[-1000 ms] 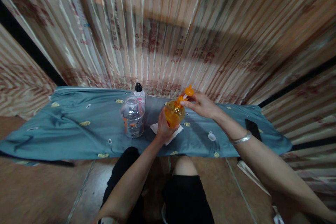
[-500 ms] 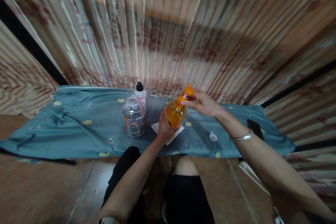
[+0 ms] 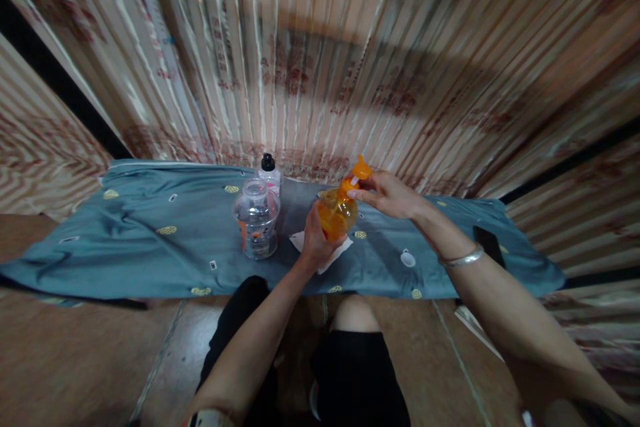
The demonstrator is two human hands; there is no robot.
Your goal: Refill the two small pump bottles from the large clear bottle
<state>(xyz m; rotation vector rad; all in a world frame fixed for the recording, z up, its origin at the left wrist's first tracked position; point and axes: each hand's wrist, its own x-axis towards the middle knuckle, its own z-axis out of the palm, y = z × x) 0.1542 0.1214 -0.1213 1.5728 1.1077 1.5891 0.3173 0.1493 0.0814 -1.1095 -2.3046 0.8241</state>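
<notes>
My left hand (image 3: 314,240) is wrapped round the body of an orange bottle (image 3: 339,212), which it holds tilted above a white tissue (image 3: 334,253). At the bottle's neck my right hand (image 3: 387,193) pinches the orange pump top (image 3: 359,170), which sticks up to the right. A silver bangle sits on my right wrist. Both hands are above the blue-grey cloth (image 3: 150,240) spread on a low table.
A clear plastic jar (image 3: 256,217) stands left of the orange bottle, with a white bottle with a black cap (image 3: 270,170) right behind it. A dark phone (image 3: 489,245) lies on the cloth at the right. Striped curtains hang behind. My knees are below the table edge.
The hands and the orange bottle have hardly moved; the pump top looks lifted slightly. The view has shifted a little.
</notes>
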